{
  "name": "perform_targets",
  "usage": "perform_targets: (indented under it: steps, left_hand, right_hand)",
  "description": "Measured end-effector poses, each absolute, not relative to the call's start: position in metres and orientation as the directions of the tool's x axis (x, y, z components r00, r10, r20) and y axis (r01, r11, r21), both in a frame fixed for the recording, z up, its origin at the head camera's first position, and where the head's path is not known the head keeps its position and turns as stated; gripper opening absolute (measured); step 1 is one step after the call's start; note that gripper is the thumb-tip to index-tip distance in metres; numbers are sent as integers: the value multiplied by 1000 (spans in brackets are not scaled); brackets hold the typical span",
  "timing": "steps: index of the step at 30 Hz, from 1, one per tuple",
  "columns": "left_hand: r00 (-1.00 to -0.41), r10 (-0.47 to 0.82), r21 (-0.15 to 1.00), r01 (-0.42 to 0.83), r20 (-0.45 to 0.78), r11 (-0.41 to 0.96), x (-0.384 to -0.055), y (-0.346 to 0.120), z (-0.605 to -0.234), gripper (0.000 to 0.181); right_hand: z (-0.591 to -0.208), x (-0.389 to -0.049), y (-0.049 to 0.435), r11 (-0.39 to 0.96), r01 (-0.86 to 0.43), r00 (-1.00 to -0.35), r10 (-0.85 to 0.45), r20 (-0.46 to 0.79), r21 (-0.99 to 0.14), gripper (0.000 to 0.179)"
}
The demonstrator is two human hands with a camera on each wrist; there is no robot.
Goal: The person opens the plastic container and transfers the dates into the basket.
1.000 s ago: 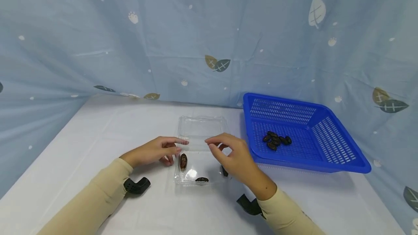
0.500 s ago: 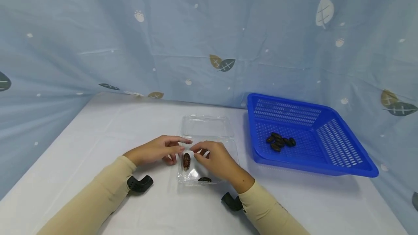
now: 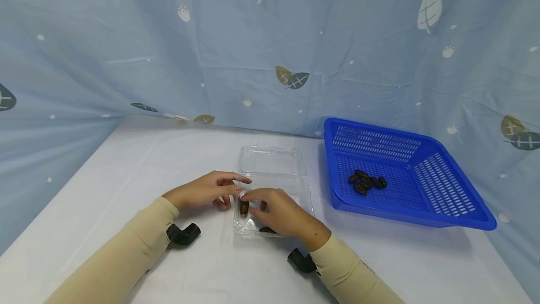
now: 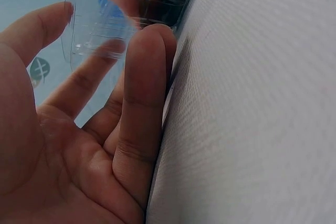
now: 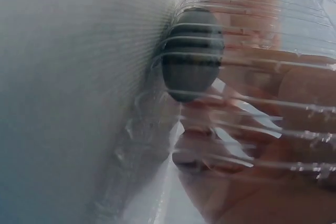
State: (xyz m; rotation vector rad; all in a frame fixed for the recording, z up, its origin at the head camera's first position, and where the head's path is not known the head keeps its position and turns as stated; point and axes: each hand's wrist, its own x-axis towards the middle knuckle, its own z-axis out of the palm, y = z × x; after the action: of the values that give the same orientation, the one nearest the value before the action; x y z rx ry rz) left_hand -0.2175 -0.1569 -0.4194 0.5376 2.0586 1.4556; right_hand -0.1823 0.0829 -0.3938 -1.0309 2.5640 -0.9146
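Note:
A clear plastic clamshell box (image 3: 274,183) lies open on the table, its lid flat at the back. Inside, a brown date (image 3: 244,209) lies along the left wall. My right hand (image 3: 280,212) reaches in with fingers curled round that date, index finger over its far end and thumb beside it. Partly behind the right hand, another date (image 3: 267,230) sits at the front wall. My left hand (image 3: 208,190) rests beside the box's left edge, fingers loosely spread and holding nothing. Through the ribbed plastic, the right wrist view shows a dark date (image 5: 193,56).
A blue plastic basket (image 3: 447,177) stands at the right with several dates (image 3: 365,182) on its floor. White cloth (image 3: 202,266) covers the table, and a blue leaf-print curtain (image 3: 236,36) hangs behind it.
My right hand has moved left from over the box's right side to the date at the left wall. The left hand has stayed beside the box. The view has shifted slightly.

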Motion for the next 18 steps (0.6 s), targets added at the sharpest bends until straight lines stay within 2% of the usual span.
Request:
perform_targets:
  steps: [11, 18]
  left_hand:
    - [-764, 613, 945, 12, -202, 326, -219, -158, -418, 47]
    - [-761, 619, 947, 16, -197, 320, -219, -160, -421, 48]
  right_hand:
    - [-392, -181, 81, 598, -555, -742, -670, 19, -578, 25]
    - [-393, -180, 79, 595, -535, -742, -671, -5, -600, 24]
